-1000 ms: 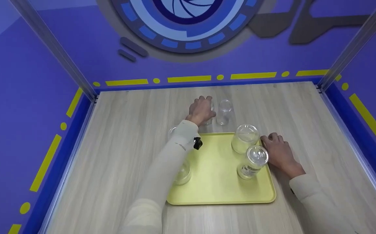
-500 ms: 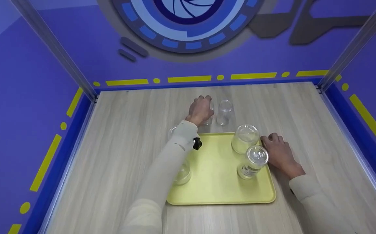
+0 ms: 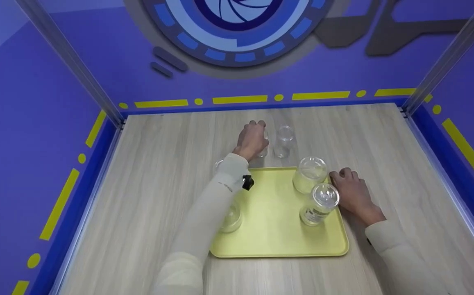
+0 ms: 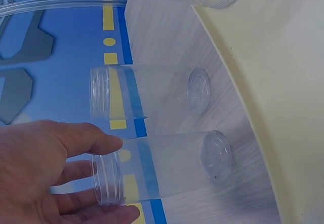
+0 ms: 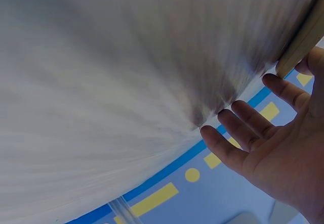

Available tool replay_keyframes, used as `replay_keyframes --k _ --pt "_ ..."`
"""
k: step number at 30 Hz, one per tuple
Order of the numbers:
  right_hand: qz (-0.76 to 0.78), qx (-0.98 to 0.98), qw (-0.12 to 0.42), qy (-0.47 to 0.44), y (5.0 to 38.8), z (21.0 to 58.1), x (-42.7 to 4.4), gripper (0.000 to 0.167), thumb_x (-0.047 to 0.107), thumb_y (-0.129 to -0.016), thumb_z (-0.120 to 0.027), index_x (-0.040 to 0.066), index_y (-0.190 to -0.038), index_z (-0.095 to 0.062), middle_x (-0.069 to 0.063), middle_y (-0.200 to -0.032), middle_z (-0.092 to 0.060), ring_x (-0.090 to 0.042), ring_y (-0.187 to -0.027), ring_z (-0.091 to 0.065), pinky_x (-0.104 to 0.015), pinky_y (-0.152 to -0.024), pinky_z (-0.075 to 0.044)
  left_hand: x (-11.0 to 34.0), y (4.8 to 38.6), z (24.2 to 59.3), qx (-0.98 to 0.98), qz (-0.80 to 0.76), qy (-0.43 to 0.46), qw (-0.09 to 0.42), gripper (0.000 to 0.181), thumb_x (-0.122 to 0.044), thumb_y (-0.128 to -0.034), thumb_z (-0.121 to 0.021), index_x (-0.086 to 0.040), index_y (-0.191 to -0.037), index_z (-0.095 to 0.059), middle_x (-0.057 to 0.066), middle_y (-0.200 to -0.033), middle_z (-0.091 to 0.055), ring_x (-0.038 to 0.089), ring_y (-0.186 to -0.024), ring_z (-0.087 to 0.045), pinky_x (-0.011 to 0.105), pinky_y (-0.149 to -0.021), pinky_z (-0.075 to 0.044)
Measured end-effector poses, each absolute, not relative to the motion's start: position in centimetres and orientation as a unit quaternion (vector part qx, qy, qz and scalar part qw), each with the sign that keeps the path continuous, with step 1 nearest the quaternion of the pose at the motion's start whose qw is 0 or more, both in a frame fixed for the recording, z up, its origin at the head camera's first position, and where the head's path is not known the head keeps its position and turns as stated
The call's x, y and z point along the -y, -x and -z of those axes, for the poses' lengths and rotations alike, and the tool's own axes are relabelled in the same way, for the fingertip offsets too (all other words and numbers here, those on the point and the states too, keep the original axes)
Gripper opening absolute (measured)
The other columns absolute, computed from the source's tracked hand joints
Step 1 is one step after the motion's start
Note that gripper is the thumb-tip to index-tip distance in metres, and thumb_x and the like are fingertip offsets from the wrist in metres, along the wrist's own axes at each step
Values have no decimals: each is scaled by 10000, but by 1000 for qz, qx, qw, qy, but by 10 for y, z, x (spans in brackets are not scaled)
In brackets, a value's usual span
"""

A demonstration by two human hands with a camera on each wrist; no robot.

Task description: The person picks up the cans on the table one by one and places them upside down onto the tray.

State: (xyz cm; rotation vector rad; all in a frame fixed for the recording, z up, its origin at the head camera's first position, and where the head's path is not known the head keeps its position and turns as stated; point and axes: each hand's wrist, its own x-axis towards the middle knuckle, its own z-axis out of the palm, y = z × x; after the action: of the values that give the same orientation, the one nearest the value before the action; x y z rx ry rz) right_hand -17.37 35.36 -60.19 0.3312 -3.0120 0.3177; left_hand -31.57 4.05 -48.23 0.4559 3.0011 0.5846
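Observation:
My left hand (image 3: 251, 140) holds a tall clear plastic jar (image 4: 174, 168) by its threaded rim in the left wrist view, thumb on one side and fingers on the other. The jar stands upright on the table behind the tray. A matching clear jar (image 3: 283, 142) stands just to its right, apart from the hand. My right hand (image 3: 352, 192) lies beside the right edge of the yellow tray (image 3: 273, 241). In the right wrist view its fingers (image 5: 248, 120) are spread and loosely extended, fingertips at the table, thumb by the tray's rim.
On the tray's right half stand a wide clear jar (image 3: 309, 176) and a labelled clear jar (image 3: 318, 207). Another clear jar (image 3: 232, 219) stands at its left, partly behind my left sleeve. One more clear rim (image 3: 218, 164) shows past the sleeve. Blue-purple walls (image 3: 237, 86) enclose the table.
My left hand has shifted very slightly left at the jar. The right hand, the tray and the other jars look unchanged.

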Motion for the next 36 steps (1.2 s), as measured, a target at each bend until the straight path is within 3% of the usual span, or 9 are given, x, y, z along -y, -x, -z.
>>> replay_keyframes --k 13,25,36 --pt "-105 989 26 -98 174 600 -355 365 236 -1043 -587 22 -1339 -593 -330 -1217 -514 -549 -1070 -546 -715 -763 -505 -34 311 473 -968 -214 -128 7 489 -136 -941 -783 -48 -1404 -654 170 -1251 -675 320 -1153 -666 389 -958 -559" --pt "-110 990 12 -92 173 599 -354 423 294 -1036 -615 13 -1351 -586 -337 -1260 -498 -556 -1133 -525 -728 -829 -490 -23 299 459 -955 -278 -104 -15 500 -157 -941 -766 -68 -1420 -652 145 -1312 -666 299 -1195 -646 385 -992 -530" --pt "-114 989 16 -90 173 600 -352 393 244 -1033 -613 10 -1349 -602 -328 -1246 -509 -546 -1121 -531 -721 -824 -491 -13 290 455 -941 -328 -79 -27 526 -155 -920 -779 -61 -1422 -652 152 -1321 -668 302 -1215 -642 389 -1010 -517"
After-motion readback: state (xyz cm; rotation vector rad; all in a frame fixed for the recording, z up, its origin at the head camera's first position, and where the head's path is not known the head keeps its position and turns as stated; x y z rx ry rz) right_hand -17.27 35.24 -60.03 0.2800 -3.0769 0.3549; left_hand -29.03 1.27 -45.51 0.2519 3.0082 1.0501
